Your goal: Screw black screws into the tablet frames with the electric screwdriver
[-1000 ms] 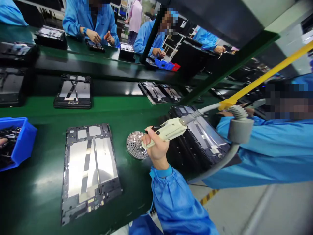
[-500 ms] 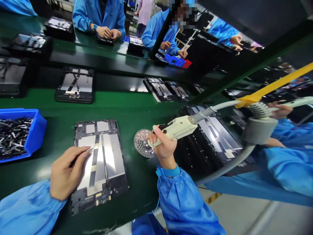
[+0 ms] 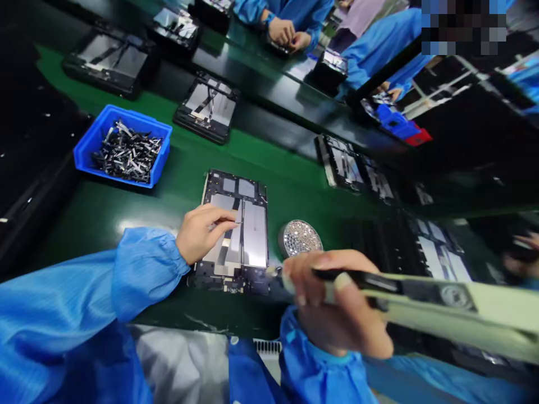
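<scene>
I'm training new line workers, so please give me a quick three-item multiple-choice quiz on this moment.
1. What colour is the bin of parts?
A) red B) blue C) yellow

2. Where is the left hand?
A) in the bin B) on the round dish C) on the tablet frame

3. What does the right hand hold?
A) an electric screwdriver B) nothing C) a tablet frame

1: B, its walls show blue.
2: C, the fingers lie over the frame's plates.
3: A, the fingers wrap its pale body.

On your worktop, the bin sits behind and left of the tablet frame, with the round perforated tray just to its right.
</scene>
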`<act>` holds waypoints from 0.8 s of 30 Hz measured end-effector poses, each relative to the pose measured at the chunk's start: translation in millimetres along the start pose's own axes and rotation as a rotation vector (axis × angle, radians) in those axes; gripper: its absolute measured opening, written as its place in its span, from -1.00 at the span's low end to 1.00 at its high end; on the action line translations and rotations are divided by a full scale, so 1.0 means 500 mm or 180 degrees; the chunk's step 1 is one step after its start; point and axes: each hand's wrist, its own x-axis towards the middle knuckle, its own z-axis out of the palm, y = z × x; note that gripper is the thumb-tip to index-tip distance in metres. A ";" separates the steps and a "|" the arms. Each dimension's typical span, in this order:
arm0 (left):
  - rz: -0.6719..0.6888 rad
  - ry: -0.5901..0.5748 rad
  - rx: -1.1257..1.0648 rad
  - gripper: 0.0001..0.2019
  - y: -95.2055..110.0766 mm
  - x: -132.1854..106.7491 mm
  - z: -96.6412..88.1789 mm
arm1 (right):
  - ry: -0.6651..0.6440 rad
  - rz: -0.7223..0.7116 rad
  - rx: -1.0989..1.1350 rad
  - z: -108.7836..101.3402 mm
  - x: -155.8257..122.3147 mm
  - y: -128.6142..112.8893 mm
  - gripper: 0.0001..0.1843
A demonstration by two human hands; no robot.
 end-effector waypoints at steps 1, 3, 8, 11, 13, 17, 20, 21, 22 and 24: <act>0.0057 -0.0018 0.0030 -0.85 -0.001 -0.001 0.003 | -0.0247 0.0115 -0.0021 0.016 -0.016 -0.001 -0.82; 0.0190 -0.0034 0.0093 -0.86 -0.003 -0.001 0.009 | -0.0556 0.0259 -0.0067 0.035 -0.036 0.005 -0.82; 0.0401 -0.0163 0.0322 -0.87 -0.004 -0.003 0.023 | -0.0592 0.0437 -0.0075 0.045 -0.040 0.024 -0.82; 0.0345 -0.0259 0.0428 -0.86 0.000 -0.004 0.028 | -0.0604 0.0429 -0.0109 0.047 -0.038 0.028 -0.83; 0.0311 -0.0271 0.0435 -0.86 0.003 -0.004 0.031 | -0.0612 0.0442 -0.0129 0.049 -0.039 0.029 -0.84; 0.0472 -0.0331 0.0319 -0.84 0.004 -0.005 0.032 | -0.0715 0.0521 -0.0217 0.045 -0.043 0.032 -0.85; 0.0649 -0.0585 0.0383 -0.84 0.003 -0.006 0.027 | -0.0658 0.0557 -0.0346 0.035 -0.053 0.042 -0.81; 0.0660 -0.0680 0.0483 -0.84 0.003 -0.006 0.023 | -0.0638 0.0564 -0.0405 0.030 -0.057 0.045 -0.80; 0.0656 -0.0762 0.0605 -0.83 0.002 -0.006 0.019 | -0.0650 0.0555 -0.0468 0.026 -0.061 0.047 -0.81; 0.0687 -0.0839 0.0821 -0.80 -0.002 -0.006 0.010 | -0.0744 0.0490 -0.0593 0.016 -0.064 0.044 -0.81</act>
